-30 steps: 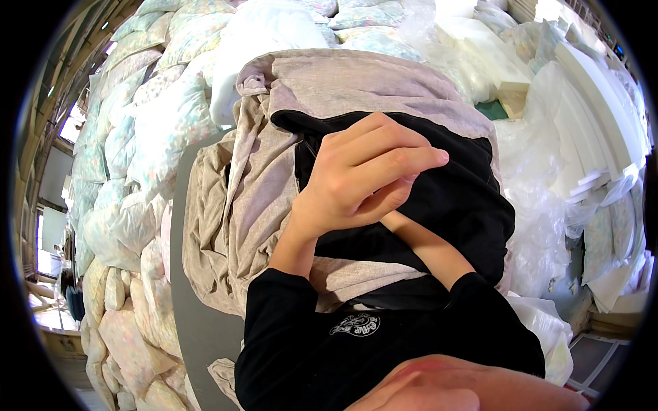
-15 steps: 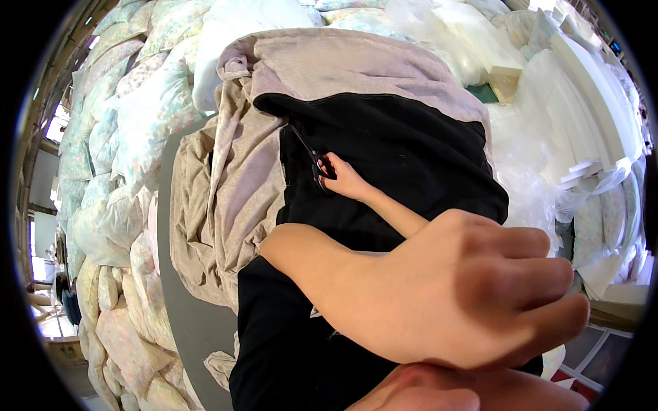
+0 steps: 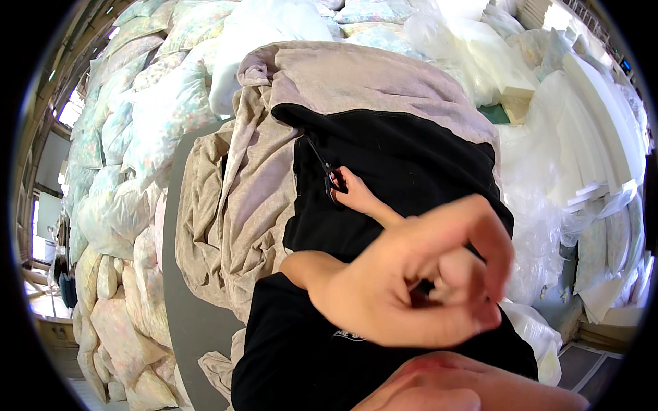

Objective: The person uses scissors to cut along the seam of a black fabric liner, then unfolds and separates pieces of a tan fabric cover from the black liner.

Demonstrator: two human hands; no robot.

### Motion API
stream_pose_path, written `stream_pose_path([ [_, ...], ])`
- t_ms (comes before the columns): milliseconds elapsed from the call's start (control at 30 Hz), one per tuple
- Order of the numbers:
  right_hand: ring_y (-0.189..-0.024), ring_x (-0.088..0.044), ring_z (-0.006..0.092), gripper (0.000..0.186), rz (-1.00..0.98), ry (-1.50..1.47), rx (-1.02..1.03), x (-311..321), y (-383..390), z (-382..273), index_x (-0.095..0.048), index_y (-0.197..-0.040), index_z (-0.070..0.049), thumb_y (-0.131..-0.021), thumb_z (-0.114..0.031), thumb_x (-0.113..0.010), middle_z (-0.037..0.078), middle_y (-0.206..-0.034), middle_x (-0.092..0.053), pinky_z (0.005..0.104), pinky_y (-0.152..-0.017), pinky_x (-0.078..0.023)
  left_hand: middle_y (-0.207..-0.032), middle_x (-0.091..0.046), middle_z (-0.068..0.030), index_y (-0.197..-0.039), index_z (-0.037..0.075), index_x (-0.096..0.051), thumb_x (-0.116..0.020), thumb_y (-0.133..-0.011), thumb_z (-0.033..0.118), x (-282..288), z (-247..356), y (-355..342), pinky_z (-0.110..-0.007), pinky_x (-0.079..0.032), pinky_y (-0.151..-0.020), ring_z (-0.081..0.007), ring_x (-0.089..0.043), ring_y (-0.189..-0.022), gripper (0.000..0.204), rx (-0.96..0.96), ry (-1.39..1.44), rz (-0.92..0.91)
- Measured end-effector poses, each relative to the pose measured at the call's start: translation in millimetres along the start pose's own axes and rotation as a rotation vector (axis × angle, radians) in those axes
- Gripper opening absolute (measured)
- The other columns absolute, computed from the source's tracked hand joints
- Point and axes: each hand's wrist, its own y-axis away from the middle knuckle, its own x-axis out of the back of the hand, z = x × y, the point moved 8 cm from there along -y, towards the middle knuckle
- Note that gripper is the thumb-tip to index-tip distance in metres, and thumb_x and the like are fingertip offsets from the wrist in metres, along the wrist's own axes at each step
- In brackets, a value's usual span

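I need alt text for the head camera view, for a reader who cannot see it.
The right hand holds black scissors at the edge of a black cloth spread over grey-beige fabric. The left hand, blurred, is raised close to the camera. Bagged pillows are piled around.

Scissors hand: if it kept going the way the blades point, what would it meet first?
The right hand points the scissors up along the black cloth; next, probably, the beige cloth, though depth is unclear.

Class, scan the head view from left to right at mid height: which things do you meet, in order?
Stacked floral pillows → grey table edge → beige cloth → scissors → black fabric → clear plastic sheeting → white foam slabs.
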Motion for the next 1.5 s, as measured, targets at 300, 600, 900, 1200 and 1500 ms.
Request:
stream_pose_path([
  [300, -0.076, -0.049, 0.0077, 0.029, 0.053, -0.083, 0.073, 2.1, -2.1, 2.9, -0.051, -0.104, -0.002, -0.083, -0.004, -0.07, 0.0, -0.083, -0.054, 0.024, -0.072, -0.045, -0.085, -0.058, -0.0095, -0.096, 0.003, -0.063, -0.051, -0.096, 0.008, 13.7, 7.5, 7.2, -0.023, -0.04, -0.059, -0.013, -0.048, -0.071, 0.014, -0.252, 0.276, -0.193],
  [600, -0.079, -0.052, 0.0071, 0.028, 0.025, -0.036, 0.113, 4.4, 5.1, -20.4, -0.051, -0.105, -0.002, -0.085, -0.006, -0.07, 0.0, -0.087, -0.057, 0.0242, -0.077, -0.046, -0.083, -0.057, -0.0093, -0.091, -0.003, -0.063, -0.054, -0.09, 0.007, 12.9, -6.9, 5.9, -0.023, -0.037, -0.058, -0.0109, -0.045, -0.07, 0.013, -0.342, 0.642, -0.147],
  [900, -0.079, -0.051, 0.0057, 0.032, 0.027, -0.035, 0.062, 1.3, 1.6, -9.1, -0.052, -0.109, -0.003, -0.087, -0.007, -0.074, -0.001, -0.087, -0.054, 0.0242, -0.077, -0.047, -0.075, -0.055, -0.0036, -0.084, 0.0, -0.06, -0.07, -0.084, 0.004, 39.9, -30.5, 8.7, -0.022, -0.037, -0.055, -0.0086, -0.047, -0.065, 0.01, -0.14, 0.21, -0.014],
  [1200, -0.068, -0.046, 0.0049, 0.029, 0.115, -0.251, -0.007, 13.1, 2.9, 0.7, -0.054, -0.096, -0.005, -0.088, -0.02, -0.077, -0.003, -0.077, -0.053, 0.023, -0.06, -0.041, -0.098, -0.067, -0.0122, -0.102, 0.002, -0.067, -0.069, -0.089, 0.014, 195.9, -34.8, 142.6, -0.038, -0.052, -0.076, -0.0271, -0.065, -0.09, 0.018, 0.237, -1.7, 0.364],
  [1500, -0.067, -0.051, 0.0095, 0.045, 0.129, 0.106, 0.025, 6.2, 4.9, -42.0, -0.053, -0.092, 0.0, -0.081, -0.031, -0.084, 0.003, -0.074, -0.055, 0.0294, -0.06, -0.045, -0.078, -0.064, -0.0149, -0.083, 0.001, -0.06, -0.061, -0.093, 0.043, 270.2, -60.0, 269.7, -0.043, -0.053, -0.063, -0.035, -0.064, -0.075, 0.043, 0.772, -2.091, 0.491],
])
